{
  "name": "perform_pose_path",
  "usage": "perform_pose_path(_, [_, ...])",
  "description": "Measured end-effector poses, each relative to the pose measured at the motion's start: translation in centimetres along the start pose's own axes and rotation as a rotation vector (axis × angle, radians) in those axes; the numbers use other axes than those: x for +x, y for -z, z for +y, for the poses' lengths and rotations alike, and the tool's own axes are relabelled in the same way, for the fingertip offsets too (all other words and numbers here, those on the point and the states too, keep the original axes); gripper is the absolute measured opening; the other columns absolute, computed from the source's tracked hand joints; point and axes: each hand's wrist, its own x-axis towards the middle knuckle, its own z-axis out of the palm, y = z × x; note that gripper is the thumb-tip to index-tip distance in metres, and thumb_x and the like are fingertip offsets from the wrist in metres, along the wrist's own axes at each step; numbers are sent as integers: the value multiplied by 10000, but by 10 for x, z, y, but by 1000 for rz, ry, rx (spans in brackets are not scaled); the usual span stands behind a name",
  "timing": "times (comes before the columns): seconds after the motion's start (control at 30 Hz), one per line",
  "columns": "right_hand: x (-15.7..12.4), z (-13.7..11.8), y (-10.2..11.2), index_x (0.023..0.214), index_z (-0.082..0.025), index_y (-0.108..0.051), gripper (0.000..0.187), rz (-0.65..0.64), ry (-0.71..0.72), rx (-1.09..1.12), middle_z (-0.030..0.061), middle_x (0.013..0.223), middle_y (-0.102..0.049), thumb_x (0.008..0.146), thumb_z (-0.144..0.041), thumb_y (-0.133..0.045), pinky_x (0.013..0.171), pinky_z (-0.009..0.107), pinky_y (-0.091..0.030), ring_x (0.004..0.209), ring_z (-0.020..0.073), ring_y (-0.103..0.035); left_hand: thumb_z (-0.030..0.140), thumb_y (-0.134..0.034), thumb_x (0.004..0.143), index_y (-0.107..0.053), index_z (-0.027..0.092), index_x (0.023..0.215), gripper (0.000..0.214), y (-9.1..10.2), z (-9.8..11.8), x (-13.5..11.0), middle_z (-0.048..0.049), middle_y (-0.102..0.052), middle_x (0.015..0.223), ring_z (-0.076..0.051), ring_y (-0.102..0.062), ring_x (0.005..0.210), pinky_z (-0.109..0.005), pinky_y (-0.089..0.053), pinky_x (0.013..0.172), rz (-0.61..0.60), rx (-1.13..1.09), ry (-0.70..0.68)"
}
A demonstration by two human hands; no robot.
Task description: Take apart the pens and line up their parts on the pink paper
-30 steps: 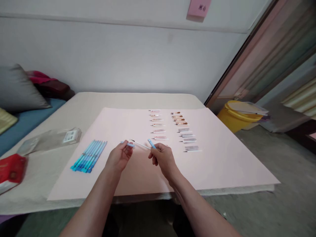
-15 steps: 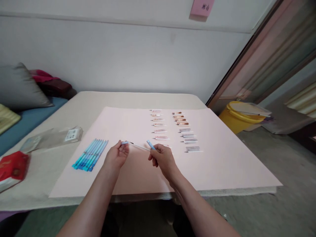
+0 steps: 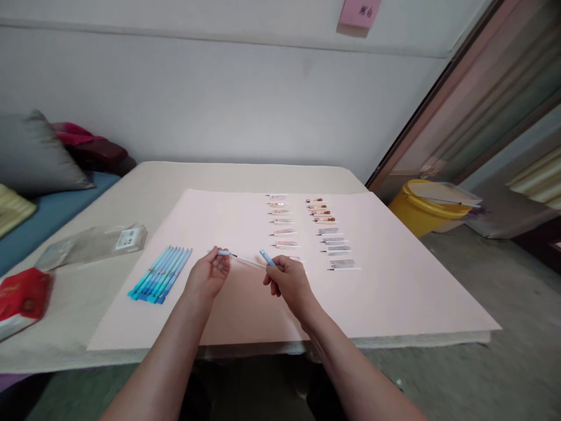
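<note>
My left hand [image 3: 210, 273] is closed in a pinch on a light-blue pen piece [image 3: 224, 253]. A thin pen refill [image 3: 249, 260] with a dark section spans the gap between my hands. Its right end reaches the fingers of my right hand [image 3: 289, 276], where the exact contact is hidden. That hand is closed around a light-blue pen barrel [image 3: 266, 257] whose upper end sticks out toward the upper left. Several blue pens [image 3: 162, 275] lie side by side left of my left hand. Beyond my right hand are spread pinkish pen parts with refills [image 3: 284, 233].
Brown-topped pen parts [image 3: 322, 213] and greyish ones [image 3: 339, 250] form a column at the right. A pink sheet [image 3: 394, 292] covers much of the table. Clear plastic packaging [image 3: 103, 242] and a red packet [image 3: 24, 298] lie left. A yellow bucket [image 3: 407, 207] stands beyond the right edge.
My left hand and its light-blue piece have shifted very slightly to the right. The right hand keeps its place and hold; the laid-out pens and parts are unchanged.
</note>
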Motion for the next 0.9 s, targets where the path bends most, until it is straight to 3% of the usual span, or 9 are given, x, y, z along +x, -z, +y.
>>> perform_pose_path(0.57, [-6, 4, 1, 669, -191, -528, 69, 113, 219, -289, -37, 522, -548, 701, -187, -466, 401, 185, -362, 397, 83, -479, 108, -547, 784, -543, 116, 714, 71, -5, -37, -10, -77, -618, 644, -119, -592, 533, -218, -515, 486, 60, 71, 115])
perform_pose_path(0.9, [-1, -2, 13, 670, -168, -545, 70, 117, 127, -30, -41, 499, -556, 680, -192, -480, 367, 181, -330, 354, 71, -444, 112, -507, 814, -517, 116, 748, 67, 0, -27, -1, -81, -614, 684, -131, -616, 583, -205, -511, 473, 79, 21, 139])
